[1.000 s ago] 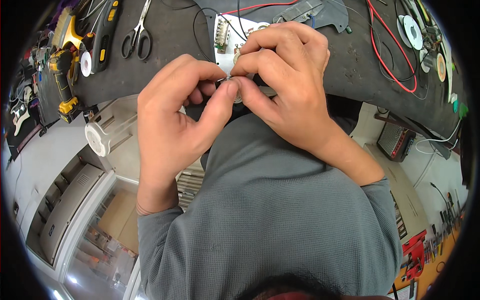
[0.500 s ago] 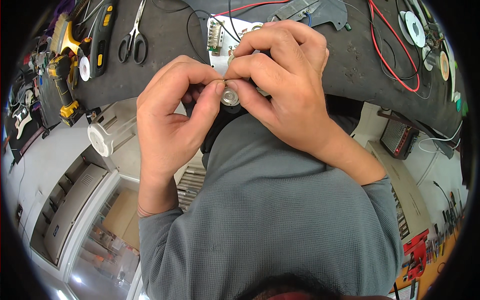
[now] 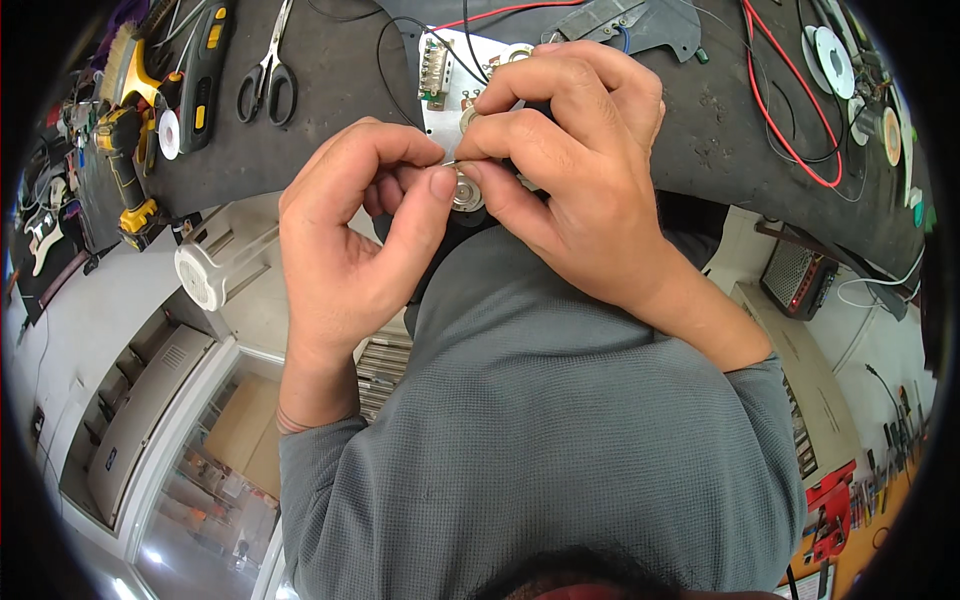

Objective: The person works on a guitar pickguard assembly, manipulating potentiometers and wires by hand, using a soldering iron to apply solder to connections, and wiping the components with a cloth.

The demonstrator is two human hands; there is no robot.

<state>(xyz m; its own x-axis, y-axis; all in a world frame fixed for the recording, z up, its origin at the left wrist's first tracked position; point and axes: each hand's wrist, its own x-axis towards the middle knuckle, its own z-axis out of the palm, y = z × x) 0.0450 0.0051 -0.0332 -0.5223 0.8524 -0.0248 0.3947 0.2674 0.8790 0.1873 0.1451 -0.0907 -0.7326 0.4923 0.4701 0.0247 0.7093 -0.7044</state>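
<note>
A white metal plate [image 3: 440, 120] bearing a small switch with several terminals [image 3: 433, 70] lies at the bench's near edge, partly hidden by my right hand [image 3: 575, 165]. The index finger and thumb of that hand pinch a short thin wire [image 3: 451, 162]. Just below the pinch sits a round metal component [image 3: 467, 194], partly covered by the fingertips. My left hand [image 3: 350, 230] is at the wire's other end, its thumb and index tip apart with a narrow gap, and I see nothing gripped there. Black leads [image 3: 385, 65] run across the plate's upper part.
Scissors [image 3: 267, 85] lie on the dark mat to the left, beside a black-and-yellow tool [image 3: 207, 75] and a brush [image 3: 125, 70]. A yellow drill [image 3: 122, 165] is farther left. A red cable [image 3: 775, 120] and white spools [image 3: 828, 58] are on the right.
My left thumb and index finger have come apart from their pinch. Both hands, the plate and the round component have shifted slightly right. My right hand keeps its pinch.
</note>
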